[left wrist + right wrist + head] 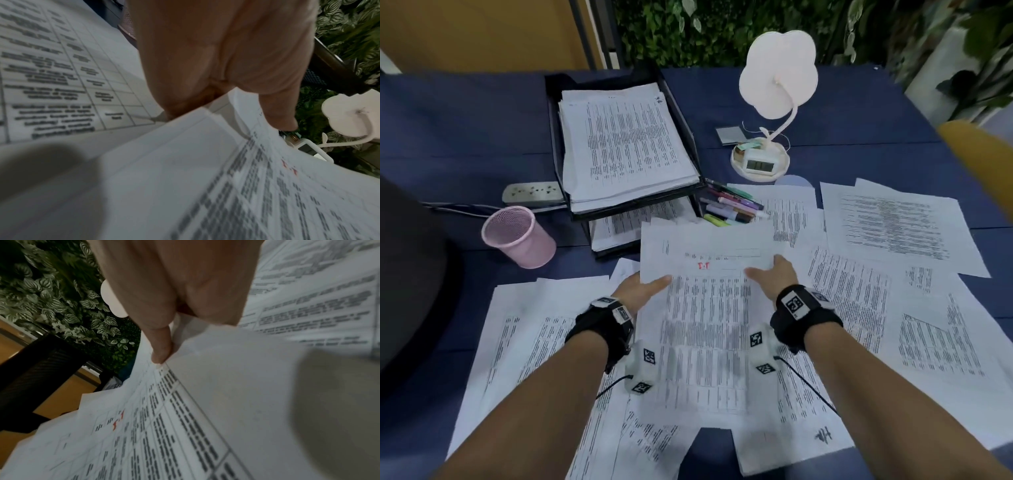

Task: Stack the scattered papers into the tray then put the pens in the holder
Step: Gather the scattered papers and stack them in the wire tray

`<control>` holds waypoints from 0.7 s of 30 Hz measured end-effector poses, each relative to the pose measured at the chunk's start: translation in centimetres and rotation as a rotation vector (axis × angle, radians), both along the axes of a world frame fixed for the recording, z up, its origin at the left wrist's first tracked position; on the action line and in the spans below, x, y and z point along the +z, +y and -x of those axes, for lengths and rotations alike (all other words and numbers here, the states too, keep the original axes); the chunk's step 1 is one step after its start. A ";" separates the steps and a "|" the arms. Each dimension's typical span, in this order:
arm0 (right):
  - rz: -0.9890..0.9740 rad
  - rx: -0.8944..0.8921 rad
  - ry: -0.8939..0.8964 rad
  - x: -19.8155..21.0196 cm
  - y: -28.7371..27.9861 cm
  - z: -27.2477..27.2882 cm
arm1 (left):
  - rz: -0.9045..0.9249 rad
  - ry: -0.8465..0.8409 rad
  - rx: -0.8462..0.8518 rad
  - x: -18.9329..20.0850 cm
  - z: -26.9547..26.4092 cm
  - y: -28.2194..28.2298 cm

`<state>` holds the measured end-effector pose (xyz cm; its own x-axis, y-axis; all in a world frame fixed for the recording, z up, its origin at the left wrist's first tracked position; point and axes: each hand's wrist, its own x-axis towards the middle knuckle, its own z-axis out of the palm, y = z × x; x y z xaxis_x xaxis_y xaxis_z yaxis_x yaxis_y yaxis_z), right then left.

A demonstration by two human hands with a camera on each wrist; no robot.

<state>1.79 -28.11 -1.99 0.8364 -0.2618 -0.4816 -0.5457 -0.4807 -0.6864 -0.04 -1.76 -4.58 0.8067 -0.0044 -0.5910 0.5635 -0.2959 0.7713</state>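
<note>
Both hands hold a small stack of printed sheets [707,308] above the desk, the top one marked in red. My left hand [642,286] pinches its left edge, thumb on top [281,120]. My right hand [774,275] pinches the right edge, thumb on top [161,352]. The black two-tier tray [553,137] stands behind, its upper tier full of papers [626,147]. More sheets [893,226] lie scattered over the blue cloth. Several pens and markers [732,207] lie right of the tray. The pink mesh holder [517,236] stands empty at the left.
A white desk lamp [777,78] with a small clock on its base [760,164] stands behind the pens. A power strip [532,193] lies left of the tray. A dark chair back [407,274] is at the left, a yellow one [979,154] at the right.
</note>
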 end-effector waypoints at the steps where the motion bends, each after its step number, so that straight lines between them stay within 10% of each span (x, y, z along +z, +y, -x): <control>1: -0.030 -0.021 -0.017 -0.4 0.2 0.0 | 0.003 0.002 0.001 0.0 -0.1 0.0; 12: 0.050 0.006 -0.118 -1.4 -0.3 0.4 | -0.084 -0.142 -0.006 1.1 1.1 -2.4; 21: -0.480 -0.157 -0.239 2.6 -0.9 1.4 | 0.193 -0.333 0.196 5.8 0.2 -3.6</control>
<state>0.42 -29.05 0.58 0.9056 -0.1897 -0.3793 -0.3880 -0.0092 -0.9216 -0.26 -5.34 1.18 0.9498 0.0831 -0.3015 0.3055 -0.0400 0.9514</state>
